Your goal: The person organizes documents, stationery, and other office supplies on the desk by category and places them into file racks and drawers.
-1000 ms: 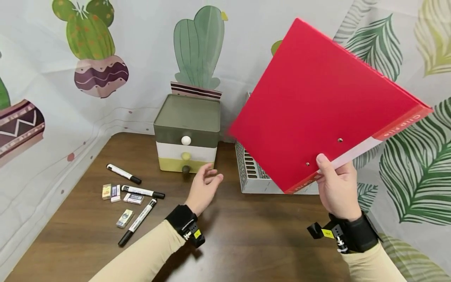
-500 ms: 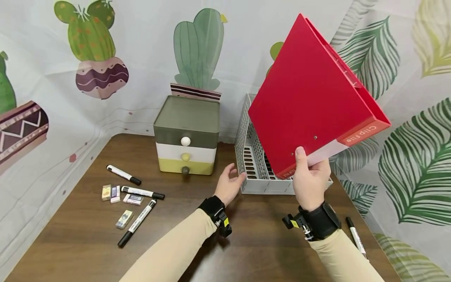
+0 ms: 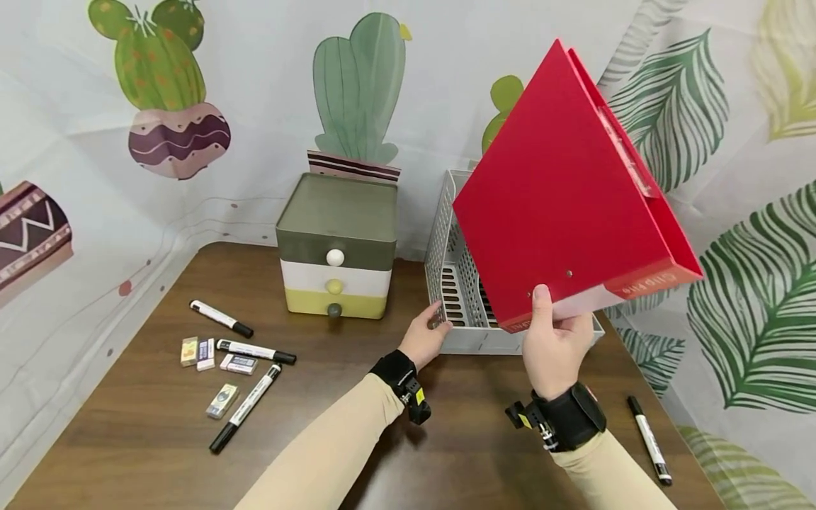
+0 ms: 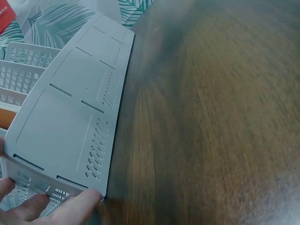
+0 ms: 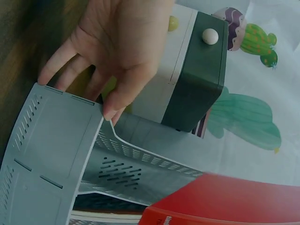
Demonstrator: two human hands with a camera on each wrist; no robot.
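Note:
My right hand grips a red clip file by its spine, thumb on the cover and fingers behind. The file is held tilted above a grey file rack, overlapping much of it in the head view. My left hand holds the rack's front left corner, with the fingers along the perforated side wall. In the right wrist view the left hand shows its thumb at the rack's front edge. One slotted compartment shows left of the file; the rack's right part is mostly hidden behind it.
Left of the rack stands a small drawer box in dark green, white and yellow. Several markers and boxed erasers lie at the table's left. Another marker lies near the right edge. A patterned cloth hangs behind.
The red clip file has moved left and turned, showing its open edge, and now hangs over the rack. My left hand has moved right from near the drawer box and taken hold of the rack's corner.

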